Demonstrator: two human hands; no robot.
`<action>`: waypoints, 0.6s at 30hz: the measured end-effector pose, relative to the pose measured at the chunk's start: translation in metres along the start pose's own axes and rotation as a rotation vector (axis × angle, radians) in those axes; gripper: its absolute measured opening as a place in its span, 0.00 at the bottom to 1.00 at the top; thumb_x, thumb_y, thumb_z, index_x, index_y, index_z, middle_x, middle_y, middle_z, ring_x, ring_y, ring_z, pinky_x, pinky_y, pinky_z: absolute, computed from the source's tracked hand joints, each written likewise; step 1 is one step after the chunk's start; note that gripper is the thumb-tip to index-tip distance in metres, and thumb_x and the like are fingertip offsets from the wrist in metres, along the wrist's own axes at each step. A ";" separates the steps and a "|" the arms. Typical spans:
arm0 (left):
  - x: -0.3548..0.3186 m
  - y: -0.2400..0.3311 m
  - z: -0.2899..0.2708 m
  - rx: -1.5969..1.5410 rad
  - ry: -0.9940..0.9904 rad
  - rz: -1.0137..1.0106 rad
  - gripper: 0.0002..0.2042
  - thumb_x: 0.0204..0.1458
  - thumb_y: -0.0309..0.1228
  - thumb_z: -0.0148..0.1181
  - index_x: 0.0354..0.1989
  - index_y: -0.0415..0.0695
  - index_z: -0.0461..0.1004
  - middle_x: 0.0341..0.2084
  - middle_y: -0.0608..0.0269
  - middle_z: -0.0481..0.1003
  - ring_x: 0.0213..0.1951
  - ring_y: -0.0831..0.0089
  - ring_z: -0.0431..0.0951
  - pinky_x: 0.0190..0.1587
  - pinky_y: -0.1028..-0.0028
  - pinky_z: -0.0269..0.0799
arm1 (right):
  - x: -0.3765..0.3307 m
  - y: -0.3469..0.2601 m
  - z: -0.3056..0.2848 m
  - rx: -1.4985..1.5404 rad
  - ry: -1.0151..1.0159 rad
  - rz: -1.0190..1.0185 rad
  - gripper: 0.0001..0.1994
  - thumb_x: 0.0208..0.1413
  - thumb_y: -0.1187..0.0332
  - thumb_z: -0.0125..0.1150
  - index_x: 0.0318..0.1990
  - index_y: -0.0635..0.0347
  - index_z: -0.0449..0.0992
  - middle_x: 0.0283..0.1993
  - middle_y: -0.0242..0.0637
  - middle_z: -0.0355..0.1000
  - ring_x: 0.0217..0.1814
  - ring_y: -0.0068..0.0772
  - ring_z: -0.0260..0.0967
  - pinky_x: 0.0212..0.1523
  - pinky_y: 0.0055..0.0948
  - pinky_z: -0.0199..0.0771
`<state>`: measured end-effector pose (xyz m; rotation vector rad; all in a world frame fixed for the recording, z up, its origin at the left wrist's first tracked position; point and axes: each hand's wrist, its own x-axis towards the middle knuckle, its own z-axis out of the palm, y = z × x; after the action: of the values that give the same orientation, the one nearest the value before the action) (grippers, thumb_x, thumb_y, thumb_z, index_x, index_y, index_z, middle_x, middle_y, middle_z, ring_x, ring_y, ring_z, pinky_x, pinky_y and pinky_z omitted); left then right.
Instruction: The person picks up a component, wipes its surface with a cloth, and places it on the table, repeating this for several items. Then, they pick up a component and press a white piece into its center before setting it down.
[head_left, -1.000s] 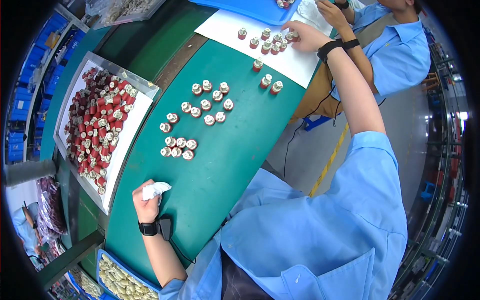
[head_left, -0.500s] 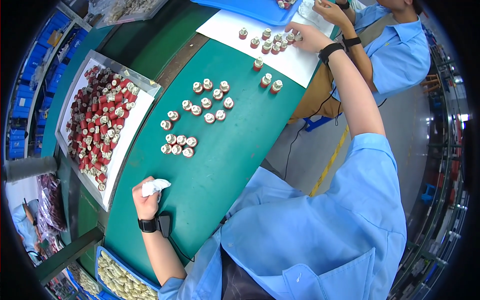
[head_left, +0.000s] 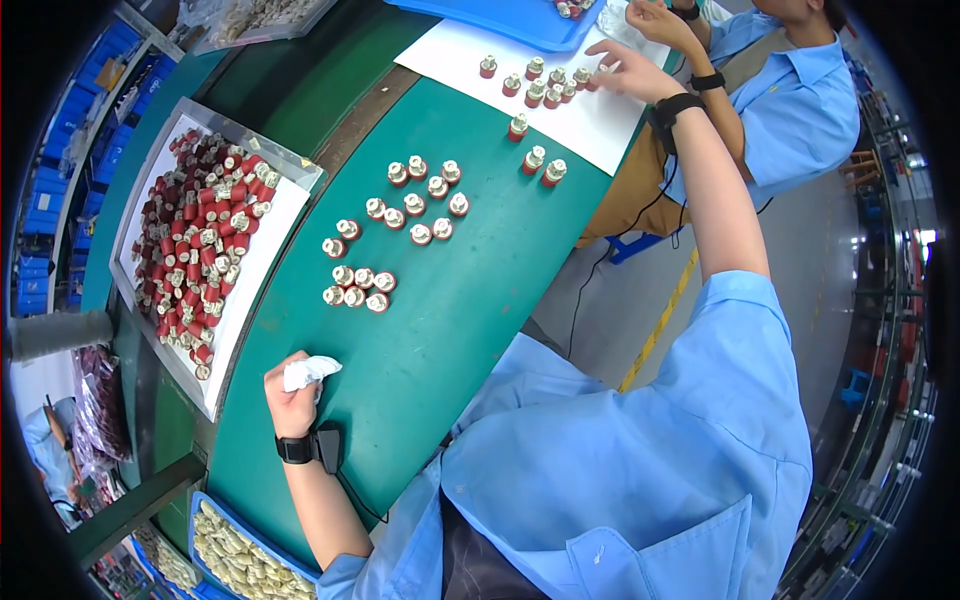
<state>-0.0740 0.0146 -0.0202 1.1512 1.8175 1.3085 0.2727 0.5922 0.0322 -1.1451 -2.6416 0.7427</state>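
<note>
My left hand (head_left: 288, 405) is closed around a crumpled white cloth (head_left: 311, 373) and rests on the green tabletop (head_left: 420, 335). At the far end, my right hand (head_left: 640, 76) is stretched out over the white sheet (head_left: 450, 58), fingers apart and holding nothing. Just beside its fingertips stands a cluster of small red parts with silvery metal tops (head_left: 552, 97). More of these upright red parts (head_left: 414, 205) stand in loose groups along the middle of the table. Three others (head_left: 534, 160) stand near the edge of the sheet.
On the left, a clear-walled tray (head_left: 262, 285) holds a heap of the same red parts. A blue tray (head_left: 485, 25) sits at the far end, next to a co-worker's hands (head_left: 665, 25). Near my left forearm is a blue-rimmed bin (head_left: 203, 497) of pale pieces.
My right hand has drawn slightly away from the cluster on the sheet, and its fingers have opened, leaving a red part standing there. My left hand stays with the cloth.
</note>
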 end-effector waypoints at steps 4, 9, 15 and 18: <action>-0.002 -0.002 0.000 -0.009 0.003 -0.002 0.09 0.46 0.16 0.53 0.30 0.34 0.81 0.19 0.66 0.70 0.19 0.81 0.67 0.20 0.78 0.57 | -0.015 -0.012 -0.012 0.426 -0.032 0.380 0.34 0.58 0.42 0.62 0.61 0.59 0.68 0.41 0.46 0.76 0.39 0.35 0.81 0.37 0.30 0.82; -0.002 -0.008 -0.002 -0.014 0.007 0.027 0.08 0.46 0.16 0.52 0.28 0.34 0.79 0.19 0.66 0.70 0.19 0.81 0.67 0.20 0.78 0.57 | -0.013 -0.016 0.005 0.670 -0.110 0.593 0.44 0.55 0.33 0.60 0.62 0.69 0.63 0.44 0.54 0.77 0.40 0.40 0.82 0.34 0.26 0.84; -0.001 -0.004 -0.002 -0.003 0.012 -0.001 0.07 0.45 0.16 0.52 0.27 0.33 0.78 0.19 0.66 0.70 0.19 0.80 0.67 0.20 0.78 0.56 | -0.013 -0.007 0.021 0.826 -0.061 0.538 0.42 0.56 0.37 0.63 0.61 0.69 0.62 0.48 0.57 0.77 0.41 0.42 0.82 0.38 0.27 0.86; 0.002 -0.002 -0.002 -0.025 -0.005 0.010 0.06 0.45 0.16 0.53 0.28 0.33 0.78 0.19 0.65 0.69 0.19 0.80 0.67 0.20 0.78 0.56 | -0.009 -0.002 0.021 0.903 -0.065 0.466 0.41 0.57 0.39 0.64 0.61 0.70 0.61 0.49 0.58 0.77 0.42 0.42 0.82 0.40 0.28 0.86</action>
<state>-0.0772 0.0150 -0.0211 1.1507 1.7887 1.3293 0.2703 0.5766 0.0157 -1.3987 -1.6674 1.8057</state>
